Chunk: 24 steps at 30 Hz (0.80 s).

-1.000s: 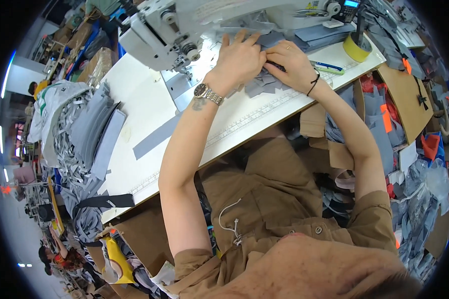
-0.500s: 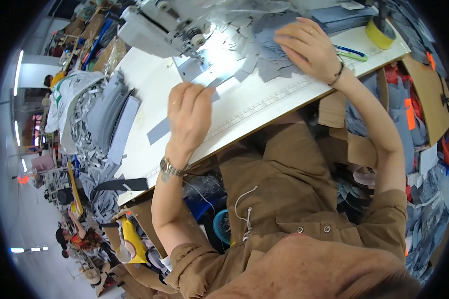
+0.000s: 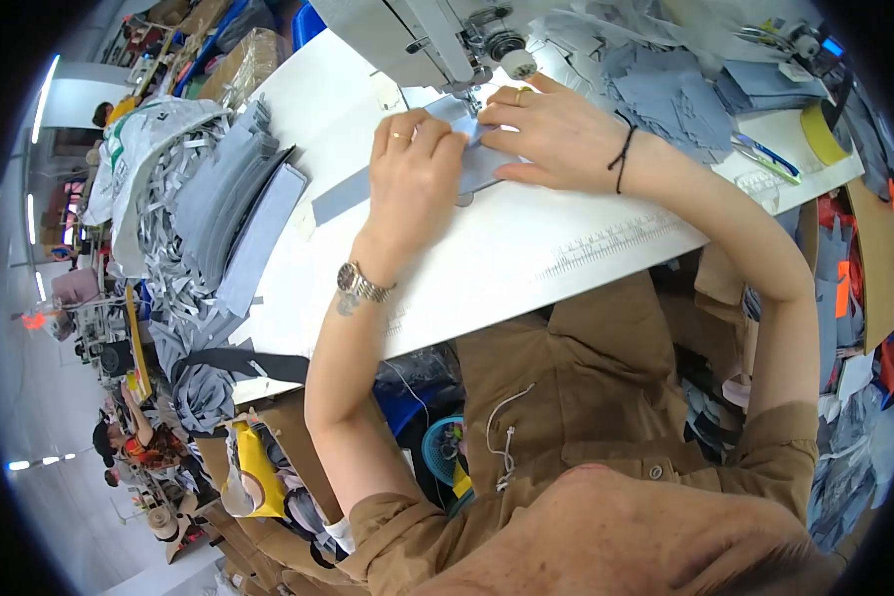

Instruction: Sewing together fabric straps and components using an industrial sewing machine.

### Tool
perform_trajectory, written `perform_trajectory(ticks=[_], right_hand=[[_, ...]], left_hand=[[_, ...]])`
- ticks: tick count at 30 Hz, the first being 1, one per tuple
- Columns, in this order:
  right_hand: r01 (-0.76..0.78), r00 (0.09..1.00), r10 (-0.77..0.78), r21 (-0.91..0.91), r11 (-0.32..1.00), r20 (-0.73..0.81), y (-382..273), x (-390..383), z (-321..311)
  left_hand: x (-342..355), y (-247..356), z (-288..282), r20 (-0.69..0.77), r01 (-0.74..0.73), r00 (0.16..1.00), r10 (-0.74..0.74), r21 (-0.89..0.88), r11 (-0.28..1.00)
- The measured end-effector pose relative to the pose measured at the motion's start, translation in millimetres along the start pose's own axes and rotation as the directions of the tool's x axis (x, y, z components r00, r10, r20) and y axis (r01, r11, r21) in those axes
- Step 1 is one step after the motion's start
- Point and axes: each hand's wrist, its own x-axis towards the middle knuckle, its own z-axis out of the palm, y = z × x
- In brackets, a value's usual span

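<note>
While the left hand point(image 3: 414, 179) curls over a grey fabric strip point(image 3: 341, 200), its grip hidden, the right hand point(image 3: 556, 139) spreads loosely over grey cloth beside the sewing machine's point(image 3: 387, 35) presser foot. Work seems partway: cloth lies at the foot, any seam unreadable, and loose grey pieces point(image 3: 666, 94) heaped rightward look left to do. The white table point(image 3: 467, 293) bears a printed ruler point(image 3: 606, 241); leftward are stacked grey panels point(image 3: 226, 189) and, farther off, a co-worker point(image 3: 144, 447).
</note>
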Motion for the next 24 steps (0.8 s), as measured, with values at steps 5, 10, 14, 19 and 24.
perform_trajectory(ticks=[5,10,14,19,24], right_hand=[[-0.046,0.998,0.047,0.039,0.998,-0.039,1,-12,-1],[-0.068,0.996,0.071,0.061,0.996,-0.044,3,-14,5],[-0.052,0.992,0.051,-0.002,0.999,-0.114,1,-14,11],[-0.054,0.989,0.050,-0.018,0.998,-0.141,-1,-15,14],[-0.064,0.990,0.059,-0.033,0.997,-0.129,-3,-15,14]], left_hand=[[-13,-3,3,0.003,0.106,0.994,-0.107,-0.131,0.986],[-9,1,6,0.041,0.147,0.989,-0.142,-0.171,0.974],[-5,5,9,0.073,0.135,0.989,-0.125,-0.150,0.979],[-6,3,11,0.062,0.121,0.992,-0.113,-0.149,0.981],[-5,3,14,0.045,0.100,0.995,-0.094,-0.144,0.985]])
